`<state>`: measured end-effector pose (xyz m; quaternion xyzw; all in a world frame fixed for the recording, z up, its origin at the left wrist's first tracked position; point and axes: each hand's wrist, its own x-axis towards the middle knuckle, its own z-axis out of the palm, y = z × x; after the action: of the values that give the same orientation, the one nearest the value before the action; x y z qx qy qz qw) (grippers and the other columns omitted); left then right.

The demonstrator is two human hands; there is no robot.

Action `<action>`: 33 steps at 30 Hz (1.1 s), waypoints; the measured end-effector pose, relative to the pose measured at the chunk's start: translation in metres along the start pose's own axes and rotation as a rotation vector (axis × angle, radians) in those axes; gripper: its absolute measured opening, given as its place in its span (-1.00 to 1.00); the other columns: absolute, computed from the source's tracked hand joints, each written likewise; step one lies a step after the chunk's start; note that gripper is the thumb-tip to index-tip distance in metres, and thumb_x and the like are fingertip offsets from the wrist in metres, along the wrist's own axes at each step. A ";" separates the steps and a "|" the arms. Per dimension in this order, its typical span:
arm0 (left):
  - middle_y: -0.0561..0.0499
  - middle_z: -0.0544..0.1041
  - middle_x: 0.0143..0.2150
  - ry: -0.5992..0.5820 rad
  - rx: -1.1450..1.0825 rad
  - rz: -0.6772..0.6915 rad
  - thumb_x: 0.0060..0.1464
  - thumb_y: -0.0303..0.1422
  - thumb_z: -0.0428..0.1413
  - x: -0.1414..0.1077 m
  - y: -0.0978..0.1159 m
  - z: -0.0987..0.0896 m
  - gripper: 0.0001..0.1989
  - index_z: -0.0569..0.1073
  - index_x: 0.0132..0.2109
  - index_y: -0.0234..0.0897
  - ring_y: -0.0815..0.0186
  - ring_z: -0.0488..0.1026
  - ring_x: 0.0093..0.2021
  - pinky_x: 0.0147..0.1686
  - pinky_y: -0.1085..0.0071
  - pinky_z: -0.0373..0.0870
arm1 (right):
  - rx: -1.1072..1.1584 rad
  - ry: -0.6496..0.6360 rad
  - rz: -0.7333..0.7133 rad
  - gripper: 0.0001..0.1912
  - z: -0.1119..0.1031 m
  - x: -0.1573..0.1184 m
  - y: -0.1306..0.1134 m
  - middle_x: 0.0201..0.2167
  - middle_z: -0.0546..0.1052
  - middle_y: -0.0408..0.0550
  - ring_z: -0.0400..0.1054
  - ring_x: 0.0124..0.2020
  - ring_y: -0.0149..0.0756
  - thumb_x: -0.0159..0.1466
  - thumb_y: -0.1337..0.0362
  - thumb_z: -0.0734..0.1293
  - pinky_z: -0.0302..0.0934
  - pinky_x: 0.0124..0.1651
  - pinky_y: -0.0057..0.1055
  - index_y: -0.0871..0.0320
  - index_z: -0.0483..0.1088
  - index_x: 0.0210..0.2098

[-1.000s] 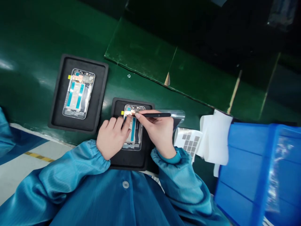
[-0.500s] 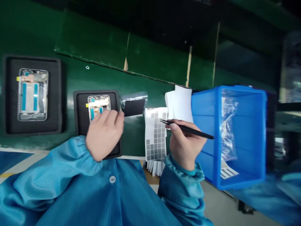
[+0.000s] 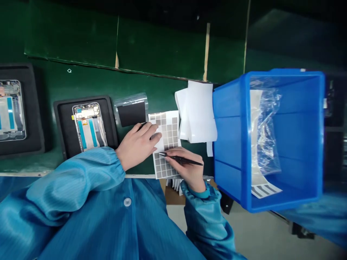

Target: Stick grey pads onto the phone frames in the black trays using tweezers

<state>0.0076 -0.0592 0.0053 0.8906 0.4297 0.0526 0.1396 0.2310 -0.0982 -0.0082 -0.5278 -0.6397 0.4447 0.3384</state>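
My right hand (image 3: 191, 171) pinches black tweezers (image 3: 188, 161), their tips over the lower left of a white sheet (image 3: 159, 143) with grey square stickers. Bent and slightly apart, the fingers of my left hand (image 3: 138, 144) rest at the sheet's left edge; nothing shows in their grasp. Left of that hand, an opened phone (image 3: 88, 121) with blue strips lies in a black tray (image 3: 65, 126). My left sleeve crosses the tray's lower part. A black rectangular sheet (image 3: 132, 113) with a clear plastic film lies just above my left hand.
Another black tray (image 3: 34, 119) with an opened phone (image 3: 12, 112) is cut off at the left. White paper (image 3: 200, 115) leans by a blue bin (image 3: 230, 137), which holds clear plastic (image 3: 268, 141) and a strip of backing paper (image 3: 256, 144). A raised green ledge (image 3: 157, 47) runs behind.
My left hand has moved right, from over the phone to the sticker sheet. My right hand has brought the tweezers down and left onto the sheet. The whole view has shifted right.
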 end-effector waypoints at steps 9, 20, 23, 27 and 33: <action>-0.21 0.35 0.32 -0.040 0.033 0.014 0.31 -0.29 0.06 0.001 0.000 -0.002 -0.61 0.38 0.22 -0.32 0.00 0.27 0.32 0.23 0.07 0.25 | 0.033 -0.017 -0.114 -0.83 0.000 0.000 0.005 -0.32 0.69 -0.04 0.59 -0.26 -0.14 0.17 0.41 0.51 0.53 -0.15 -0.11 0.04 0.62 -0.26; -0.23 0.36 0.31 -0.033 0.019 0.012 0.29 -0.30 0.08 0.002 0.001 -0.001 -0.61 0.38 0.21 -0.31 0.00 0.28 0.31 0.22 0.06 0.26 | 0.045 0.002 -0.088 -0.87 0.001 0.000 0.005 -0.34 0.69 -0.05 0.60 -0.29 -0.12 0.17 0.36 0.51 0.54 -0.16 -0.07 0.03 0.62 -0.28; -0.23 0.36 0.31 -0.029 0.005 0.011 0.28 -0.31 0.10 0.001 0.001 -0.002 -0.60 0.38 0.21 -0.31 0.00 0.28 0.31 0.22 0.05 0.26 | 0.049 0.002 -0.088 -0.86 0.001 -0.001 0.008 -0.33 0.69 -0.05 0.60 -0.28 -0.11 0.17 0.37 0.52 0.54 -0.17 -0.07 0.03 0.62 -0.28; -0.23 0.36 0.31 -0.035 0.002 0.010 0.29 -0.31 0.08 0.002 0.001 0.001 -0.61 0.38 0.21 -0.33 -0.02 0.28 0.31 0.22 0.04 0.27 | 0.092 0.022 -0.081 -0.82 -0.002 -0.004 0.008 -0.34 0.69 -0.07 0.60 -0.30 -0.12 0.14 0.42 0.53 0.52 -0.16 -0.08 0.02 0.63 -0.29; -0.18 0.44 0.24 0.042 -0.145 -0.024 0.34 -0.39 0.01 -0.003 -0.005 -0.010 -0.68 0.41 0.18 -0.30 0.10 0.34 0.26 0.20 0.11 0.31 | 0.152 0.095 -0.059 -0.78 -0.007 -0.002 -0.017 -0.39 0.68 -0.09 0.59 -0.37 -0.13 0.08 0.44 0.56 0.51 -0.27 -0.14 0.01 0.62 -0.33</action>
<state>-0.0001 -0.0564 0.0133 0.8715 0.4384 0.1005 0.1956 0.2318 -0.0999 0.0102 -0.5020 -0.6026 0.4563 0.4203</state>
